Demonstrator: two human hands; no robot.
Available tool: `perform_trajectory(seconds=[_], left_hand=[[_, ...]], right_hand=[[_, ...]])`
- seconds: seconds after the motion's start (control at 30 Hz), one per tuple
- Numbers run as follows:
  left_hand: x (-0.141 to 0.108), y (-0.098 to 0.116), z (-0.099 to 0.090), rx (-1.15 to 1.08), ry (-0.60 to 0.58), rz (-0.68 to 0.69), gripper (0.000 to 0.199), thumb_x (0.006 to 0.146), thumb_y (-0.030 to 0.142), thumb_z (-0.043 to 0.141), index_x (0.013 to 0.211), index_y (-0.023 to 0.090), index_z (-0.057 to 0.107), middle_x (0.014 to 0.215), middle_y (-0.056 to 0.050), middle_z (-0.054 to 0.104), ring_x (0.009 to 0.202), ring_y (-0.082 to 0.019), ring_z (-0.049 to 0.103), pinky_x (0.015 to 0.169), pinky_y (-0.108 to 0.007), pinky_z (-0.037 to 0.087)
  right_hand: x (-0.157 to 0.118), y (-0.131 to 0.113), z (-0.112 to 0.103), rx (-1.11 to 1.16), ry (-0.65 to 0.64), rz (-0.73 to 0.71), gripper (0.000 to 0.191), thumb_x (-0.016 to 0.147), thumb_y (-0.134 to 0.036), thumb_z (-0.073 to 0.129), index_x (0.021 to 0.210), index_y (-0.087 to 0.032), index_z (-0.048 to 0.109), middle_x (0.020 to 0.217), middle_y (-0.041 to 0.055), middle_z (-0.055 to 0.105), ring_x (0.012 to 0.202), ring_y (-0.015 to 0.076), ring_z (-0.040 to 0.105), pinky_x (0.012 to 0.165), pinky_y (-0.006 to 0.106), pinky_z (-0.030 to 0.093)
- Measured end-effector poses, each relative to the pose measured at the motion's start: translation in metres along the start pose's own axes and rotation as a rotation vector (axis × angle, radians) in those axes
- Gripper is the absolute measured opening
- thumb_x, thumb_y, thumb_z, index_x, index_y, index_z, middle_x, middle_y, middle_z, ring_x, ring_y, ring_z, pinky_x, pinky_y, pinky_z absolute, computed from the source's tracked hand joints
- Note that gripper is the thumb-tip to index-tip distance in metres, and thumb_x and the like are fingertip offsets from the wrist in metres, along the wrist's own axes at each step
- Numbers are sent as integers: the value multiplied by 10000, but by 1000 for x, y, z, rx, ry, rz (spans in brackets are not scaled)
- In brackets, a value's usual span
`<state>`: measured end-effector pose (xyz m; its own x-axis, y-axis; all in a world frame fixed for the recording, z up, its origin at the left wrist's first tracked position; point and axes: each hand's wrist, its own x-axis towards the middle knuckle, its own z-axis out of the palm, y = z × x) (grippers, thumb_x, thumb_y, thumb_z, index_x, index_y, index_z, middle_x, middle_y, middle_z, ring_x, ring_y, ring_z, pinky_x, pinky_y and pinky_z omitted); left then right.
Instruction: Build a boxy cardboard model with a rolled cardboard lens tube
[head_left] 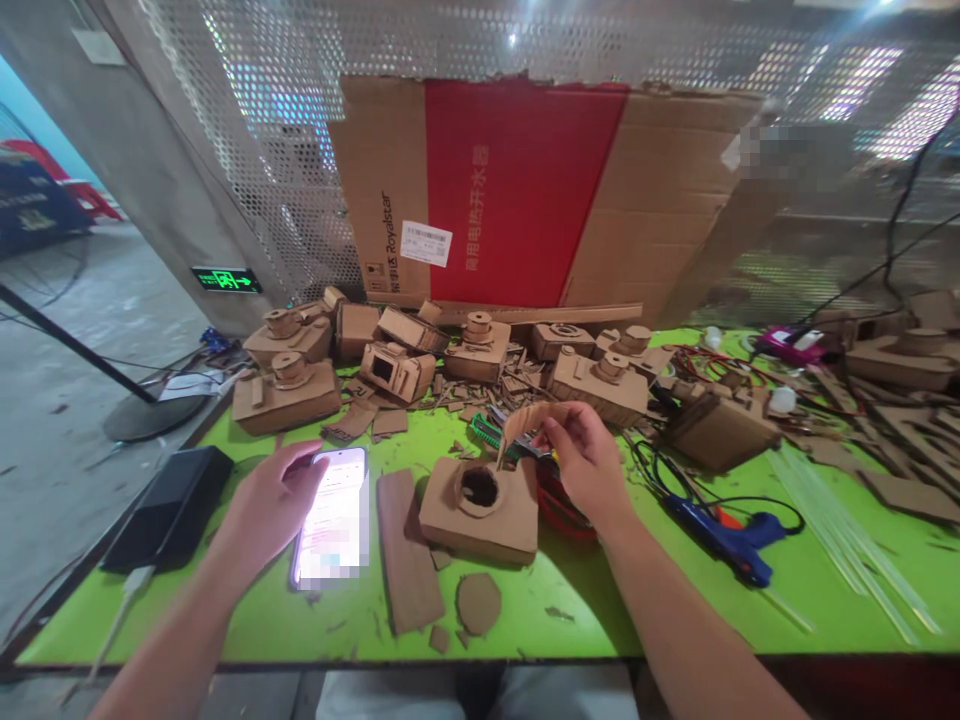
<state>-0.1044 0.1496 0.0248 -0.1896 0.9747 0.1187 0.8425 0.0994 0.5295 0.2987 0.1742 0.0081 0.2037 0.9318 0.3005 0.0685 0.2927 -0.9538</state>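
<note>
The person's bare forearms (679,615) come in from the bottom corners, over the near edge of a green worktop (581,635). A cardboard disc (478,605) lies close to that edge, with a long flat cardboard piece (409,560) to its left. Behind the disc sits a cardboard box (480,542), a raised ring (480,511) around the round hole in its top. The right hand (589,465) pinches a curved cardboard strip (525,416) between its fingers; the strip's lower end hangs at the ring's far side, but whether they touch I cannot tell. The left hand (266,505) has its thumb and forefinger close together over the top of a lit phone (330,510); whether they grip it is unclear. A blue glue gun (724,535) lies on the right.
</note>
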Motion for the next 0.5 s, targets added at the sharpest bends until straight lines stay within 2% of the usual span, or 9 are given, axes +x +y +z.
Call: perform_trajectory(seconds=[0.07, 0.13, 0.2, 0.23, 0.3, 0.5], left_hand=[[-4, -6, -4, -49, -35, 23, 698, 959, 708, 548, 1354, 166, 738, 1105, -137, 861, 927, -307, 814, 807, -399, 632], [-11, -14, -10, -93, -102, 65, 759, 949, 739, 614, 1478, 198, 674, 1341, -157, 817, 1147, -332, 807, 971, -441, 645], [-19, -23, -17, -111, -211, 126, 872, 902, 726, 742, 1616, 257, 565, 1619, -167, 647, 1435, -370, 672, 1175, -509, 561], [-22, -26, -20, -103, -251, 148, 927, 889, 710, 782, 1667, 289, 505, 1689, -159, 574, 1511, -381, 606, 1229, -537, 517], [-29, -30, -23, -72, -283, 183, 1024, 860, 684, 839, 1722, 327, 418, 1738, -146, 510, 1561, -409, 545, 1256, -585, 486], [-35, -26, -23, -1, -251, 252, 1097, 842, 651, 880, 1752, 322, 363, 1735, -160, 504, 1517, -477, 573, 1184, -659, 536]], right_hand=[[-1, -1, 0, -7, -3, -2, 414, 948, -649, 761, 1044, -272, 616, 845, 10, 731, 730, 236, 744, 661, 366, 618], [-1, -2, 0, -14, -6, -4, 397, 954, -638, 754, 1040, -277, 614, 853, 13, 731, 724, 235, 740, 665, 372, 623], [-1, -3, 0, -22, -13, -6, 376, 963, -628, 743, 1036, -283, 613, 847, 12, 728, 726, 238, 738, 673, 380, 630], [-1, -3, 0, -27, -19, -7, 365, 967, -623, 736, 1036, -286, 613, 844, 12, 728, 729, 241, 738, 676, 383, 632], [-1, -4, -1, -36, -28, -8, 354, 973, -618, 725, 1041, -290, 610, 847, 15, 736, 735, 245, 738, 683, 390, 638], [-1, -4, 0, -44, -23, -13, 366, 968, -612, 726, 1058, -279, 605, 846, 13, 737, 726, 236, 733, 678, 380, 636]])
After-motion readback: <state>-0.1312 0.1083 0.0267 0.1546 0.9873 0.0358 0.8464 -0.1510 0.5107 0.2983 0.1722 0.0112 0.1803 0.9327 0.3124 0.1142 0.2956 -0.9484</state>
